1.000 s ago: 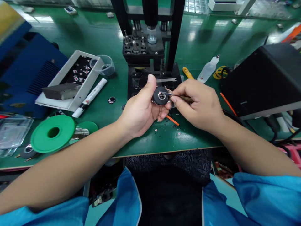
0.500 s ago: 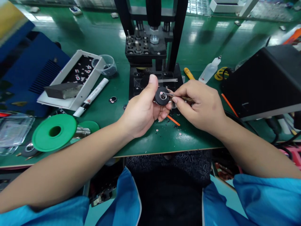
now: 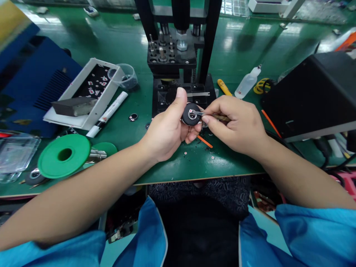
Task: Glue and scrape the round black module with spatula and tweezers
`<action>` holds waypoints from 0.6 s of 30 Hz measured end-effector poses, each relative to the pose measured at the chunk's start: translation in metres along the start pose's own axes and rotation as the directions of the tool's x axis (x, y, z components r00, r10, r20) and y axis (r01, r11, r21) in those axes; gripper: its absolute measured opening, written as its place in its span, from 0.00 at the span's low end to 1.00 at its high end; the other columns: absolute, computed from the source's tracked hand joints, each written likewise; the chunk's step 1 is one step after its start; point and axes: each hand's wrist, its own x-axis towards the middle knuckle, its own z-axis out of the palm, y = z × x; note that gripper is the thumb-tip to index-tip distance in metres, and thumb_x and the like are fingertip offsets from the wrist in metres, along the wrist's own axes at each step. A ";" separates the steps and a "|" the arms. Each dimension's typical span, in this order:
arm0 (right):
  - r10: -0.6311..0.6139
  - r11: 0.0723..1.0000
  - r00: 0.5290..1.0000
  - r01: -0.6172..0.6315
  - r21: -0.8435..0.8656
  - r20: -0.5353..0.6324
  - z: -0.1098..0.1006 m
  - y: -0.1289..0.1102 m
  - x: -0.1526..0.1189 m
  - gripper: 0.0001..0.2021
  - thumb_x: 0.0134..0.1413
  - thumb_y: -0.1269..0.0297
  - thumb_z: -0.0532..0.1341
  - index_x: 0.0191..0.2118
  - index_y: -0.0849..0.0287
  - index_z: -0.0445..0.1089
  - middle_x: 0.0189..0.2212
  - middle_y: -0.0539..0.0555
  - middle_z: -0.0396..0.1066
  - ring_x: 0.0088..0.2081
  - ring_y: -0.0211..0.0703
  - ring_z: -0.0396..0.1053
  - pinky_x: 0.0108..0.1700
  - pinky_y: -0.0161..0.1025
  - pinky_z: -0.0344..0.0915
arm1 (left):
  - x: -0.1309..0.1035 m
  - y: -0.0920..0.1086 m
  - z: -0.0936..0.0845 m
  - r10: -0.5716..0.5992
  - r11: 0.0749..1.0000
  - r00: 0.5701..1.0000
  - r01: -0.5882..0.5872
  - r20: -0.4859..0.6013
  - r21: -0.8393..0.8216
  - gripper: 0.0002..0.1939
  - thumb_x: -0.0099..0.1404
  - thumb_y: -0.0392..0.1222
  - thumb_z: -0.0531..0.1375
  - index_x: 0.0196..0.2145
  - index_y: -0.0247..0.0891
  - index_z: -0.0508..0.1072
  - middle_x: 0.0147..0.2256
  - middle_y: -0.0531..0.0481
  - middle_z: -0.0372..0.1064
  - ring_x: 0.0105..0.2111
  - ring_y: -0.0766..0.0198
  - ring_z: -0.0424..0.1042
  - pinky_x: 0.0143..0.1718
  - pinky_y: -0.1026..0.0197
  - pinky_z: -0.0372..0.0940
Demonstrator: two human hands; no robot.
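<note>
My left hand (image 3: 172, 126) holds a round black part (image 3: 188, 117) with a ringed metal centre, gripped between the thumb and curled fingers. A small white and red piece shows at that centre. In my right hand (image 3: 236, 118) is a thin metal tool (image 3: 198, 112) with a brownish handle, pinched between thumb and fingertips. Its flat tip reaches over the centre of the black part; whether it touches is too small to tell. Under the hands lie an orange stick (image 3: 205, 141) and scattered small bits on the green bench (image 3: 155, 170).
Straight ahead stands a black press (image 3: 171, 59). To the left are a white tray (image 3: 108, 96) of small pieces, a clear cup (image 3: 128, 76), a marker (image 3: 108, 114) and a green spool (image 3: 52, 159). On the right sit a squeeze bottle (image 3: 248, 84) and a black box (image 3: 311, 96).
The metal tool has turned slightly, so its flat blade and handle show more. Both hands stay almost in place, still holding the same things.
</note>
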 end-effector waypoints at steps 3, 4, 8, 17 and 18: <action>0.000 1.000 1.000 0.000 0.009 0.011 0.000 0.000 0.001 0.05 0.73 0.64 0.68 0.41 0.53 0.81 0.36 0.49 0.83 0.37 0.45 0.79 0.46 0.46 0.77 | 0.001 -0.002 -0.002 0.005 1.000 1.000 -0.005 0.000 0.016 0.40 0.91 0.76 0.52 0.39 0.38 0.80 0.24 0.51 0.71 0.18 0.70 0.67 0.20 0.68 0.60; -0.003 1.000 1.000 0.002 0.014 0.013 0.000 0.000 0.001 0.05 0.73 0.64 0.67 0.41 0.53 0.81 0.36 0.49 0.83 0.37 0.45 0.79 0.46 0.46 0.77 | 0.001 -0.003 -0.003 0.008 1.000 1.000 -0.008 0.002 0.020 0.40 0.91 0.76 0.52 0.38 0.38 0.80 0.23 0.51 0.71 0.17 0.70 0.67 0.20 0.68 0.59; -0.017 1.000 0.999 0.016 0.022 0.045 -0.003 0.000 0.002 0.06 0.73 0.64 0.67 0.41 0.53 0.81 0.36 0.49 0.83 0.37 0.45 0.79 0.44 0.46 0.76 | 0.003 -0.007 -0.007 0.008 0.999 1.000 -0.008 -0.002 0.033 0.40 0.88 0.79 0.55 0.36 0.39 0.79 0.23 0.50 0.72 0.17 0.69 0.67 0.19 0.67 0.59; -0.065 0.997 0.996 0.062 0.042 0.061 -0.006 0.002 0.004 0.07 0.75 0.67 0.66 0.41 0.54 0.79 0.37 0.49 0.83 0.39 0.44 0.80 0.45 0.44 0.74 | 0.004 -0.002 -0.007 0.054 0.998 0.999 -0.055 0.004 0.039 0.36 0.91 0.70 0.56 0.36 0.39 0.82 0.24 0.50 0.75 0.18 0.69 0.68 0.21 0.65 0.60; -0.077 0.996 0.995 0.074 0.042 0.066 -0.006 0.003 0.004 0.07 0.75 0.67 0.66 0.41 0.54 0.79 0.38 0.50 0.83 0.39 0.45 0.80 0.46 0.44 0.75 | 0.004 -0.002 -0.007 0.060 0.997 0.998 -0.060 -0.004 0.049 0.36 0.92 0.68 0.55 0.36 0.39 0.82 0.23 0.50 0.74 0.18 0.69 0.67 0.21 0.64 0.60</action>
